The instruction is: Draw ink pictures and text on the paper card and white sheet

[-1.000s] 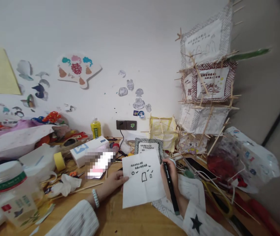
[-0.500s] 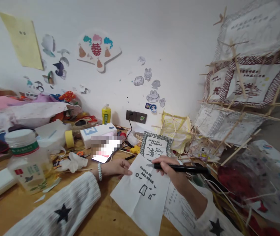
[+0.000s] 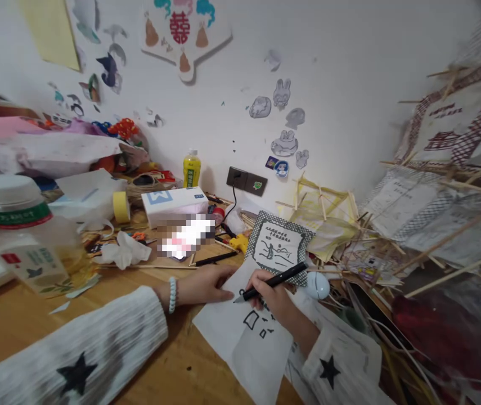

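My right hand (image 3: 270,293) is closed around a black marker pen (image 3: 280,278), its grey tip low over a white sheet of paper (image 3: 223,323). The sheet bears black handwriting, a small circle and several small outlined shapes; my right hand covers part of the writing. At the sheet's upper left edge lies my left hand (image 3: 210,284), thumb and fingers apart, touching the paper. Just beyond the sheet is a drawing with a checkered border (image 3: 284,244). Another drawn sheet (image 3: 341,343) lies partly under my right forearm.
A large clear jar (image 3: 33,253) stands at the left, near crumpled tissue (image 3: 125,250) and yellow tape (image 3: 121,207). Behind are a phone (image 3: 187,236), a white box (image 3: 175,205) and a yellow bottle (image 3: 191,169). Stick-framed paper lanterns (image 3: 409,208) crowd the right side.
My right hand has moved the marker tip down and left from the top of the sheet to beside the circle. The view has tilted down; my left hand stays at the paper's edge.
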{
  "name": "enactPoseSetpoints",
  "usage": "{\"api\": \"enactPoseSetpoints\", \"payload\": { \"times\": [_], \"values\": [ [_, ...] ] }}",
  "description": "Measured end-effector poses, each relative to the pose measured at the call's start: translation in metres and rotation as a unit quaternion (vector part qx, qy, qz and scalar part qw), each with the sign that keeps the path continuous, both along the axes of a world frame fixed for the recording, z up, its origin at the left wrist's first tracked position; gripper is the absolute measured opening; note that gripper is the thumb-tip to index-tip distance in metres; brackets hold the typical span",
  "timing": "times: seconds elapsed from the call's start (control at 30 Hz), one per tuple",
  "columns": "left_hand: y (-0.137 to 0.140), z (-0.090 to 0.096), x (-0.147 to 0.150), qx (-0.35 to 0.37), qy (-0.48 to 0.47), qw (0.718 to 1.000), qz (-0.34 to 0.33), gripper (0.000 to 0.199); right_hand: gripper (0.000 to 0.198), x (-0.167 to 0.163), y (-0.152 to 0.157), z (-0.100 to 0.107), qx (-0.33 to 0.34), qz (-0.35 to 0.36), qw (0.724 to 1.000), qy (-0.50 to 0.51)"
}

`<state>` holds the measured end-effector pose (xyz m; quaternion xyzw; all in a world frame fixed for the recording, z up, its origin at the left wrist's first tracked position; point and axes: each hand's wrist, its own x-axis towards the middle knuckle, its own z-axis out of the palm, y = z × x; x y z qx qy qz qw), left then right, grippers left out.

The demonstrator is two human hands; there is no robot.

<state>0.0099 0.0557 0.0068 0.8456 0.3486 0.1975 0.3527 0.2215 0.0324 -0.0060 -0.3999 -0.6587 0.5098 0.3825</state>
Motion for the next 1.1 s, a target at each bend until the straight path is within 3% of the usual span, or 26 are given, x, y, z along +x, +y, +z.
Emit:
{"api": "enactPoseSetpoints", "payload": {
  "times": [0.23,0.47,1.1],
  "values": [
    [-0.004,0.013,-0.007,-0.023,0.031,0.997,-0.074,0.038,0.025,-0.003,-0.013,0.005,-0.009,0.062,0.998,0.01],
    [-0.004,0.012,-0.005,-0.008,0.031,0.998,-0.059,0.038,0.024,-0.004,-0.013,-0.007,0.012,0.058,0.998,-0.036],
    [-0.004,0.009,-0.005,0.01,0.027,0.998,-0.061,0.038,0.016,-0.003,-0.014,0.001,0.0,0.075,0.995,-0.067]
  ]
}}
